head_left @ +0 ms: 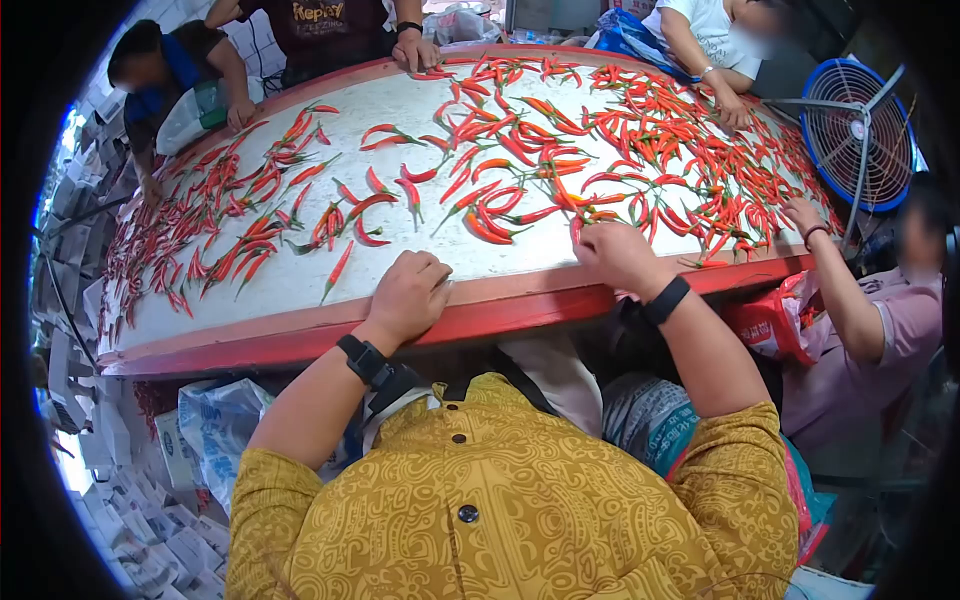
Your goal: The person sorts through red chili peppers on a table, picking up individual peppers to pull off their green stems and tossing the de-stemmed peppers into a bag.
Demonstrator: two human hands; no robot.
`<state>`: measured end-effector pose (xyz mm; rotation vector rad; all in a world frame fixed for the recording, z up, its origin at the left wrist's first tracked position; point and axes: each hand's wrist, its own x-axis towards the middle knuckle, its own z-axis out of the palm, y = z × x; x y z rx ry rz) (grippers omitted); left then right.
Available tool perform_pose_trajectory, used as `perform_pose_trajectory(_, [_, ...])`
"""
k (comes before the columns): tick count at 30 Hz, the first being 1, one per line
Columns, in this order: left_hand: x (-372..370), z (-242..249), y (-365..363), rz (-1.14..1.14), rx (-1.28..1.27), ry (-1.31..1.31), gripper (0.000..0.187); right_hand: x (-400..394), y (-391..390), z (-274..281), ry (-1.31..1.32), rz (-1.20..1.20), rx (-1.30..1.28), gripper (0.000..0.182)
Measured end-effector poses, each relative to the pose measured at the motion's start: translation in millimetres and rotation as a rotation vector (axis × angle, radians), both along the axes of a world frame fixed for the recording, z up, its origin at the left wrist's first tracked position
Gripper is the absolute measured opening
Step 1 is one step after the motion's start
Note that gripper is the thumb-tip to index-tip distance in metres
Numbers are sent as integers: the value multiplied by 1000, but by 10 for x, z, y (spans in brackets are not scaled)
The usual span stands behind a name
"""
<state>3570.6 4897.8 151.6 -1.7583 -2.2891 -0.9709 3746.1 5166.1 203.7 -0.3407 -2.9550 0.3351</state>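
Red chili peppers (pixel 488 228) with green stems lie scattered over a wide white tabletop (pixel 440 270) with a red raised edge. My left hand (pixel 408 295) is closed with curled fingers at the near edge of the table. Whatever its fingers may hold is hidden from me. To the right, my right hand (pixel 622 256) reaches over the edge, its fingers pinched on a red chili pepper (pixel 577 229) by a loose group of others. A single chili (pixel 338 272) lies just left of my left hand.
Co-workers' hands (pixel 416 50) rest among the peppers at the far side, and another hand (pixel 803 218) reaches in from the right. A caged fan (pixel 858 135) stands at the right end. Plastic bags (pixel 222 430) sit below the near edge, and a red bag (pixel 770 325) hangs at right.
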Motion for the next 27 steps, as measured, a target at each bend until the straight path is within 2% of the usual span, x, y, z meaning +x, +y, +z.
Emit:
perform_pose_trajectory(1, [28, 63, 45, 7, -36, -2, 21, 57, 118, 125, -198, -64, -56, 19])
perform_pose_trajectory(4, [101, 71, 194, 2, -33, -29, 18, 99, 452, -22, -186, -77, -129, 19])
perform_pose_trajectory(6, [138, 80, 336, -4, 11, -55, 17, 71, 577, -52, 110, 216, -121, 20])
perform_pose_trajectory(7, [138, 93, 430, -39, 40, -32, 18, 24, 627, -4, 111, 225, -116, 20])
perform_pose_trajectory(9, [202, 114, 629, -68, 62, -14, 19, -118, 655, 94, 161, 72, -61, 19])
perform_pose_trajectory(10, [273, 86, 781, -117, 87, -32, 20, -261, 738, 102, 19, 69, -32, 17])
perform_pose_trajectory(13, [543, 50, 1228, -283, 140, 20, 20, -638, 983, -170, -53, 61, 75, 19])
perform_pose_trajectory(14, [629, 19, 1356, -274, 136, 27, 20, -750, 1038, -245, -134, 54, 120, 19])
perform_pose_trajectory(16, [766, -4, 1544, -360, -118, 115, 26, -847, 1014, -188, -250, 33, 165, 21])
perform_pose_trajectory(17, [791, -19, 1592, -350, -121, 118, 26, -863, 1039, -144, -245, 43, 164, 21])
perform_pose_trajectory(19, [867, 33, 1648, -150, -191, 186, 30, -848, 1032, 5, -335, 95, 86, 21])
perform_pose_trajectory(20, [877, 66, 1689, -58, -322, 215, 32, -841, 1030, 34, -325, 68, 30, 22])
perform_pose_trajectory(23, [866, 66, 1745, 30, -273, 318, 33, -793, 1000, 132, -368, 107, -16, 24])
perform_pose_trajectory(25, [859, 43, 1778, 7, -270, 285, 36, -796, 1072, 64, -354, 117, -71, 25])
perform_pose_trajectory(27, [876, 16, 1795, -77, -123, 203, 34, -814, 1113, -16, -345, 130, -125, 26])
